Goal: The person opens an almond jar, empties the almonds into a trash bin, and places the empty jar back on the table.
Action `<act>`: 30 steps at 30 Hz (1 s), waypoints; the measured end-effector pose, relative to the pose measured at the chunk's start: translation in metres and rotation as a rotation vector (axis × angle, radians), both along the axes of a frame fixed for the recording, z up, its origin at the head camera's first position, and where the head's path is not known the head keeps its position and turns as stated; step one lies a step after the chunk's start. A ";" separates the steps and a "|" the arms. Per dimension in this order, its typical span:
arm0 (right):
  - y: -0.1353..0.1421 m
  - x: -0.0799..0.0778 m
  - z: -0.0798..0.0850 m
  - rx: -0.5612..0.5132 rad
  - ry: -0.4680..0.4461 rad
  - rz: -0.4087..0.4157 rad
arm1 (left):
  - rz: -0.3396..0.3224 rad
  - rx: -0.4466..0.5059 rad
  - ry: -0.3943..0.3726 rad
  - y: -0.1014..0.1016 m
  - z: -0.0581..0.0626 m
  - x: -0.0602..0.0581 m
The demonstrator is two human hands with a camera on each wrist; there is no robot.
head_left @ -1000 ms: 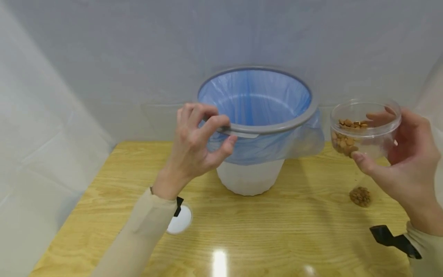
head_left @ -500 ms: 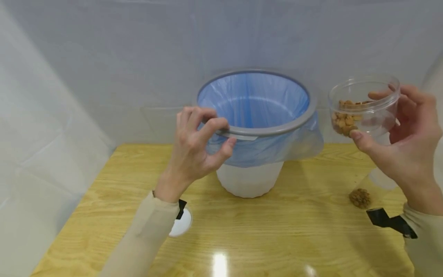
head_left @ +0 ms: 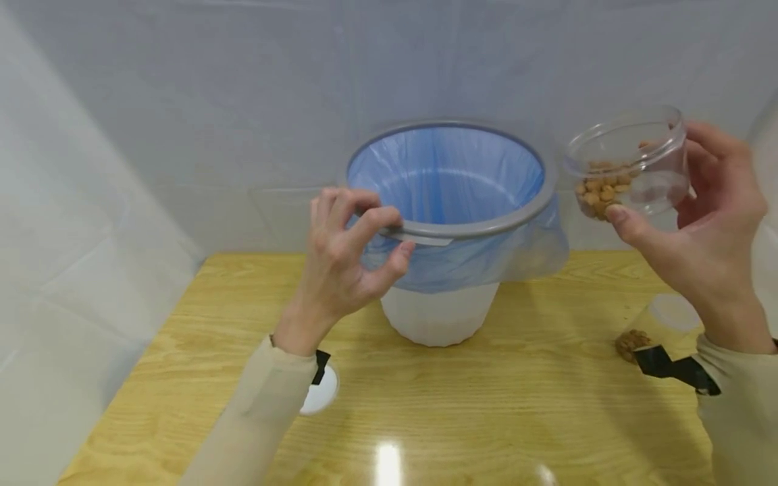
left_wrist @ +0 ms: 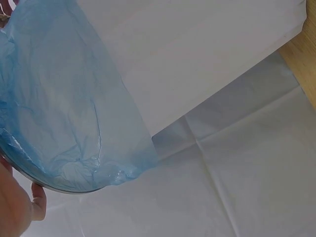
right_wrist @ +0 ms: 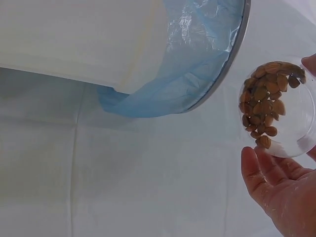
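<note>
Right hand (head_left: 717, 209) now higher, holding the clear round plastic tub (head_left: 659, 189) of brown almonds (head_left: 602, 192) tipped toward the bin; near level 1 s ago.
Left hand (head_left: 343, 260) unchanged, gripping the grey rim (head_left: 498, 225) of the white round bin (head_left: 437, 317) with blue plastic liner (head_left: 474, 263); left wrist view crops it. Left sleeve (head_left: 258, 398) part-hides white disc (head_left: 323, 391); black strap (head_left: 677, 370) overlaps clear container (head_left: 653, 327). Open gap between tub and rim.
</note>
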State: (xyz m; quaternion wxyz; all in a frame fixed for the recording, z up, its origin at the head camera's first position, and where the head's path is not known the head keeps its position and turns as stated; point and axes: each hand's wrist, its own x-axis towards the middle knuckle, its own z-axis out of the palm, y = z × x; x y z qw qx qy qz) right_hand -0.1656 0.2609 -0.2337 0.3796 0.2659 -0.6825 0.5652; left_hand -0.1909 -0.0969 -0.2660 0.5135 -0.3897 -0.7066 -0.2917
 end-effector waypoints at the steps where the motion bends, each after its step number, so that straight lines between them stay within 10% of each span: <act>1: -0.001 -0.001 0.001 -0.016 0.002 0.017 | 0.000 0.001 0.001 0.000 0.000 0.000; 30: -0.027 -0.018 0.037 0.301 -0.002 -0.117 | -0.008 0.017 0.006 0.000 -0.002 -0.004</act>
